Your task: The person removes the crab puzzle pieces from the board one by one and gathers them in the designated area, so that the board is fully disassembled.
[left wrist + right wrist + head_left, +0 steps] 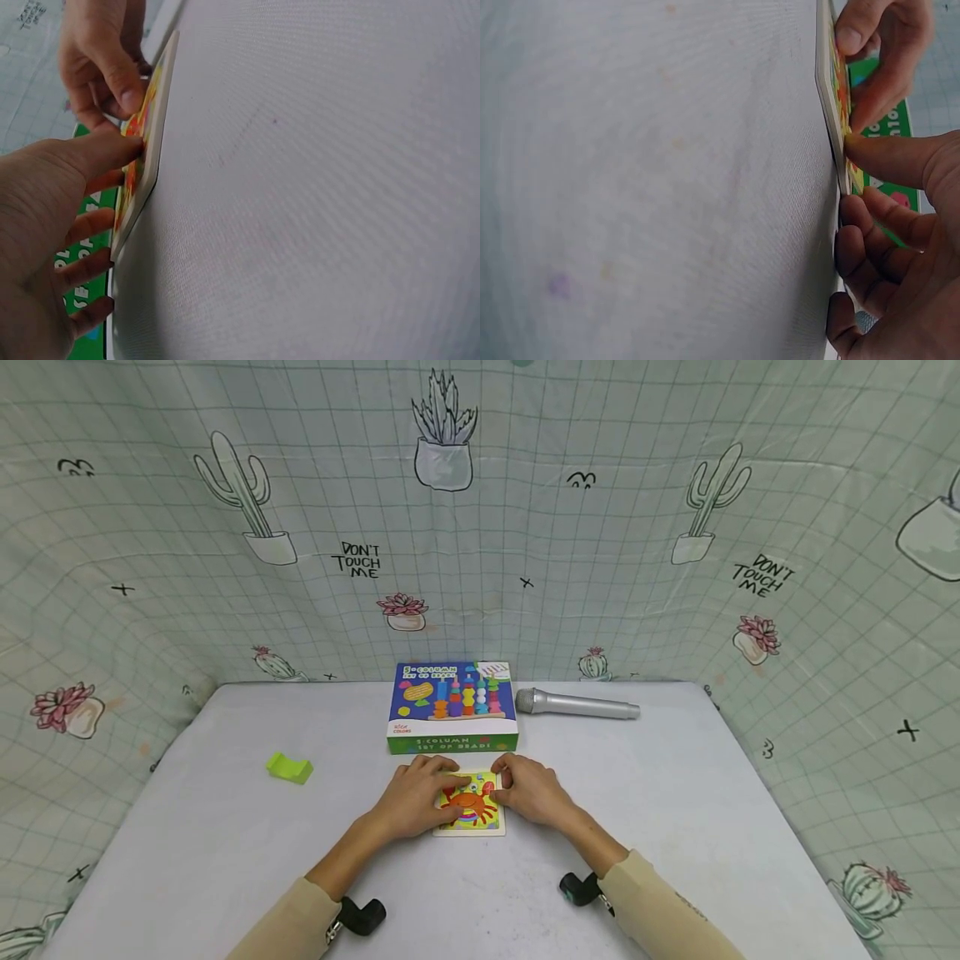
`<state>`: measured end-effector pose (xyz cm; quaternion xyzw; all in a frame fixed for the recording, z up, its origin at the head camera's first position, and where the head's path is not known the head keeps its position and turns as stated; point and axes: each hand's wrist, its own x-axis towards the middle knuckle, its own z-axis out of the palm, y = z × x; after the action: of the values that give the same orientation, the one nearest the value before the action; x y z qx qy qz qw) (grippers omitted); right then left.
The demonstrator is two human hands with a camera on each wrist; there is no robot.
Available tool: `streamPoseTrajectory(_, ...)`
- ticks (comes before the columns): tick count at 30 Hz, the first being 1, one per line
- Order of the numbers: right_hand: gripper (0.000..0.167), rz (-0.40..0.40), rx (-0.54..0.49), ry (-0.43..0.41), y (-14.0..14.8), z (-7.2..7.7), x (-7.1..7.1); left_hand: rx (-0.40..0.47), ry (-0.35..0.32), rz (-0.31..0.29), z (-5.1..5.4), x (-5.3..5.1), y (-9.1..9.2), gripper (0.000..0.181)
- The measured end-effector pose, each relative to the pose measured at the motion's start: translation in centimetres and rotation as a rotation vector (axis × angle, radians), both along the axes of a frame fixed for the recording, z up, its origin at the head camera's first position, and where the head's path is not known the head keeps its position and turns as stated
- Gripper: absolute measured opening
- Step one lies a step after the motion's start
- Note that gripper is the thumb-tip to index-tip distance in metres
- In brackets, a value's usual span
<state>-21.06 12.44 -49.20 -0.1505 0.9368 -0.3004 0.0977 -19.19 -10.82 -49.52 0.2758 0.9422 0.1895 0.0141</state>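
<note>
A square wooden crab puzzle [474, 817], with an orange crab on yellow in a pale frame, lies flat on the table. Over its left side lies my left hand [412, 797], its thumb and fingertips touching the picture and its fingers spread fairly straight, as the left wrist view shows. At the upper right corner, my right hand [531, 787] has its thumb on the picture and its fingers curled at the edge. In the right wrist view, a yellow puzzle piece [857, 177] stands slightly tilted from the frame, pinched between thumb and index finger.
Just behind the puzzle sits a bead-set box [452, 710] in blue, white and green. A silver microphone [585, 705] lies right of the box. Off to the left is a bright green block [289, 768]. Patterned cloth [487, 527] hangs behind the white table [645, 802].
</note>
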Motion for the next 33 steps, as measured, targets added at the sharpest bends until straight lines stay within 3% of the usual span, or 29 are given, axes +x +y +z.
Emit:
streamPoseTrajectory(10,0.026,-0.029,-0.038,0.015,0.04,-0.10,0.11,0.011,-0.004,0.002,0.04,0.02,0.07,0.045)
streamPoseTrajectory(18,0.013,-0.051,-0.149,0.046,0.15,-0.09,0.02,0.011,-0.008,0.007,0.10,0.04,0.06,0.045)
streamPoseTrajectory(24,0.008,-0.067,-0.247,-0.006,0.20,-0.16,-0.11,0.006,-0.003,0.005,0.09,-0.02,0.07,0.045)
streamPoseTrajectory(33,0.008,-0.055,-0.316,-0.073,0.41,0.09,-0.10,0.009,-0.012,0.007,0.02,-0.02,0.06,0.045)
